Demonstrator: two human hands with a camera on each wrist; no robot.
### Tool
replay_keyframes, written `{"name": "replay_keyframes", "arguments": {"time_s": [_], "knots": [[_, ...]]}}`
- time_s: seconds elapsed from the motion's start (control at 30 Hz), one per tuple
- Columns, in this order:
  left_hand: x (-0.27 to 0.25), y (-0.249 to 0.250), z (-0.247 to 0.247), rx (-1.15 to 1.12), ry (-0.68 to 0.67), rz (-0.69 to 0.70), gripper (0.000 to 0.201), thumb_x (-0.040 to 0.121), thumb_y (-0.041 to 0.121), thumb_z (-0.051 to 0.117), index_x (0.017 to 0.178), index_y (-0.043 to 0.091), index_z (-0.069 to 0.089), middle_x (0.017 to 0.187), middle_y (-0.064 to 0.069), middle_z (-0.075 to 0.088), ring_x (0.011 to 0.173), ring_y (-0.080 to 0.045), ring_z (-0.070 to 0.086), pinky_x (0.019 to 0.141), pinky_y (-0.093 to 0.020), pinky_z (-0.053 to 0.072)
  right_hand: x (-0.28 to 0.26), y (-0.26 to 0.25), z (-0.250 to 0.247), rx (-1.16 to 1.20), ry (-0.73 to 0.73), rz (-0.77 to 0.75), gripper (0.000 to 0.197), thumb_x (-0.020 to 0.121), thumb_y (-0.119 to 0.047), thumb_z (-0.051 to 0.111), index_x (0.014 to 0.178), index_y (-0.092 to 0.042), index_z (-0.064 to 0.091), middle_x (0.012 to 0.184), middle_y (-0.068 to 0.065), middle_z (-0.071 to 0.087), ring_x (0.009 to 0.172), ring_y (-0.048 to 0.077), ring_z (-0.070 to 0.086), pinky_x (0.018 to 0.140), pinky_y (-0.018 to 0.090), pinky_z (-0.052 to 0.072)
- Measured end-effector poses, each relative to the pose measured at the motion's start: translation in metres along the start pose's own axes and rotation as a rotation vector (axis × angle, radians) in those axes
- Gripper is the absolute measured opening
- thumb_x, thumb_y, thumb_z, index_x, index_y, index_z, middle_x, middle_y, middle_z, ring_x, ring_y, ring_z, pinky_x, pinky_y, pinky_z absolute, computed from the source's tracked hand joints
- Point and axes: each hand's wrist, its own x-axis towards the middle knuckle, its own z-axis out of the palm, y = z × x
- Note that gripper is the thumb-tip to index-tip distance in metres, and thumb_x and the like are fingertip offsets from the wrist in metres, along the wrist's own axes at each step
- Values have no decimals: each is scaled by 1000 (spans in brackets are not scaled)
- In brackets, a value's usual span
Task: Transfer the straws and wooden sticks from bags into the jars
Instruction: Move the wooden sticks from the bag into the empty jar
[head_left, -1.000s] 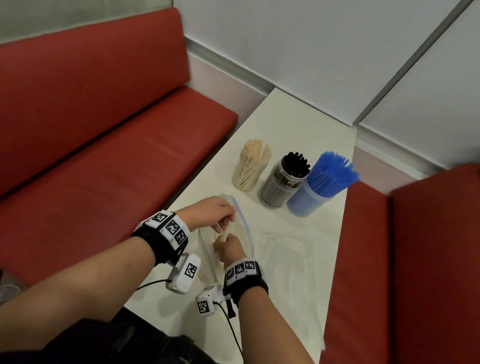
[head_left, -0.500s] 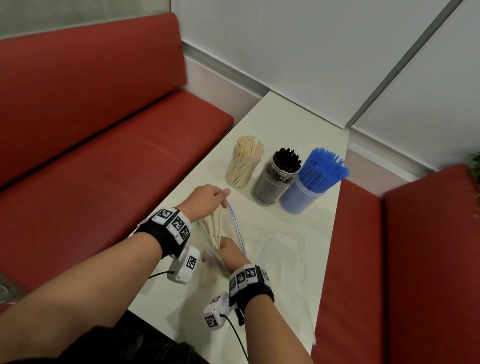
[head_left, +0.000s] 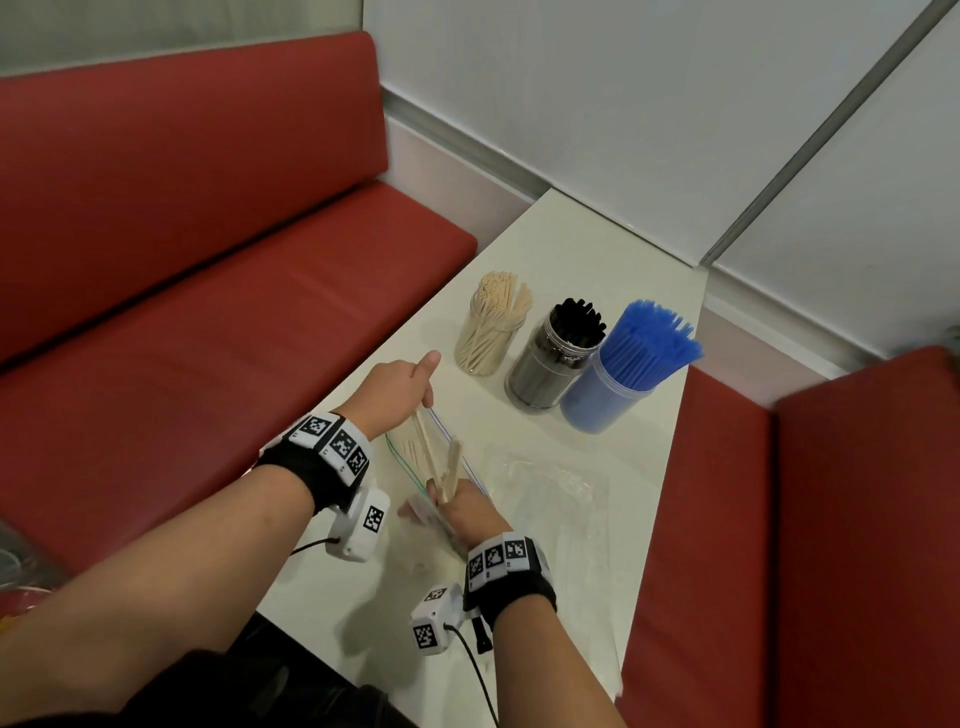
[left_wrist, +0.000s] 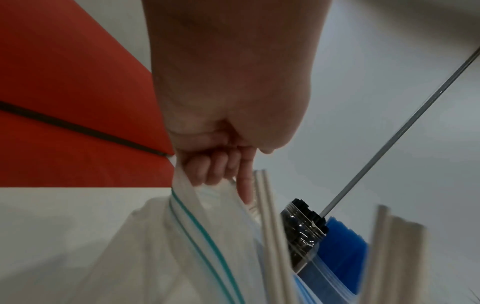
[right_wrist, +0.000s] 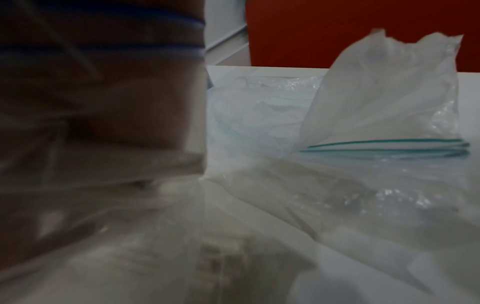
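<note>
On the white table (head_left: 571, 249) lies a clear zip bag (head_left: 410, 457) with a green and blue seal. My left hand (head_left: 423, 400) pinches its rim (left_wrist: 182, 185) with curled fingers (left_wrist: 221, 168) and holds the mouth up. Inside the mouth, my right hand (head_left: 452, 501) grips a small bundle of wooden sticks (head_left: 451, 467) that point up out of the fist. More sticks (left_wrist: 270, 226) lean at the bag's opening. Beyond stand three jars: wooden sticks (head_left: 488, 332), black straws (head_left: 558, 358) and blue straws (head_left: 623, 379). In the right wrist view the hand (right_wrist: 98, 123) is a blur behind plastic.
Empty clear bags (head_left: 545, 493) lie crumpled on the table to the right of my hands; one with a green seal (right_wrist: 389, 102) stands folded up. Red bench seats (head_left: 208, 338) flank the table on both sides, and a grey wall runs behind the jars.
My left hand has raised the bag's rim and moved toward the jars. The right hand has closed on sticks, which now stand further out of the bag's mouth.
</note>
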Motion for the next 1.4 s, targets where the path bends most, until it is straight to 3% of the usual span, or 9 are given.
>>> {"name": "replay_keyframes", "arguments": {"time_s": [0.23,0.37,0.53,0.67,0.83,0.97,1.1,1.33,1.4], "knots": [[-14,7,5,-341,-420,-82,94,76,95,27,110,20,72,104,1,78,104,-15,71,109,-37,45,-7,-4,5,464,158,-167,25,87,1,61,68,-15,65,81,3,72,67,14,60,65,24,47],[-27,16,10,-460,-688,83,77,77,75,66,118,10,67,104,-19,72,92,-41,67,92,-50,57,-5,-27,-7,505,264,-277,22,86,5,63,76,-14,67,74,5,63,58,16,47,56,28,42],[-32,36,20,-355,-469,143,28,83,45,80,87,18,75,67,-2,70,53,-24,65,43,-23,46,6,-57,-20,334,312,-319,19,84,8,50,92,-8,55,56,5,56,42,14,47,43,26,41],[-33,48,14,-442,-299,175,47,92,54,66,76,10,74,70,-2,74,47,-27,66,43,-27,49,8,-53,-25,428,299,-294,21,85,1,58,105,-3,57,55,4,53,46,11,48,49,25,42],[-28,80,-11,-685,-141,371,55,100,44,60,60,7,56,58,-11,59,60,-29,64,81,-43,58,3,-40,-33,459,230,-278,5,94,-14,67,90,-11,67,73,3,64,68,16,61,73,29,52],[-27,108,-21,-815,-107,411,52,98,37,66,58,12,45,51,-6,36,49,-20,44,72,-43,56,2,-52,-47,822,213,-106,26,101,-1,38,120,-5,56,98,19,68,81,28,73,79,34,59],[-30,112,-11,-733,-193,379,53,94,43,69,61,6,50,55,-13,43,52,-23,49,69,-38,52,-6,-81,-69,1250,20,-149,54,104,-54,37,126,-8,56,121,24,68,110,34,70,96,45,56],[-20,98,7,-607,-358,224,51,96,41,65,49,23,52,46,2,40,41,-14,37,47,-26,35,-24,-101,-101,893,53,-290,83,86,-80,25,124,-16,60,99,4,72,100,21,69,92,39,54],[-17,93,7,-559,-531,146,46,95,33,65,52,23,51,46,4,37,39,-12,31,43,-23,29,-31,-106,-116,867,46,-468,83,79,-76,22,135,-22,53,121,-2,72,120,17,64,105,38,50]]}}
